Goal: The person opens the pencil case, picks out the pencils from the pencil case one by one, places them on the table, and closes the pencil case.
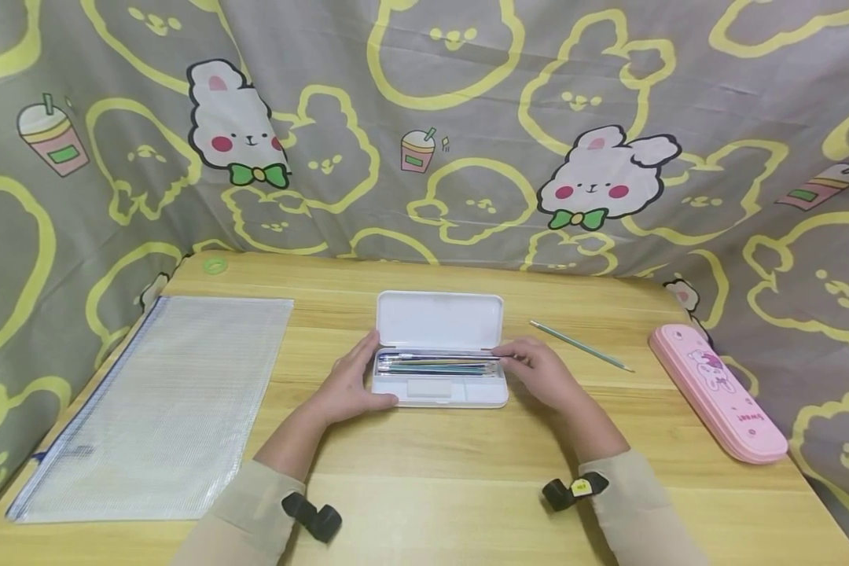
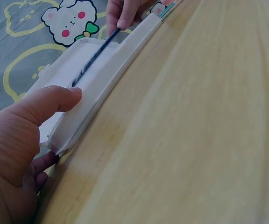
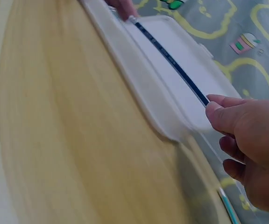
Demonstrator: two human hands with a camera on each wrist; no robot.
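A white pencil case (image 1: 439, 321) lies with its lid raised, several pencils (image 1: 439, 368) in its back compartment and a small white block (image 1: 429, 388) in the front one. My left hand (image 1: 350, 383) holds the case's left end, thumb at the front corner and fingers along the side and back. Between the thumb and forefinger of my right hand (image 1: 538, 369) is one end of a dark blue pencil (image 3: 172, 60). That pencil slants above the open case in both wrist views, its other end near the left side of the case.
A teal pencil (image 1: 582, 346) lies behind my right hand. Farther right is a pink pencil case (image 1: 718, 393) with a rabbit picture. On the left, a translucent zip pouch (image 1: 163, 409) lies flat, with a green ring (image 1: 215, 266) behind it. A patterned curtain (image 1: 467, 134) hangs behind the table.
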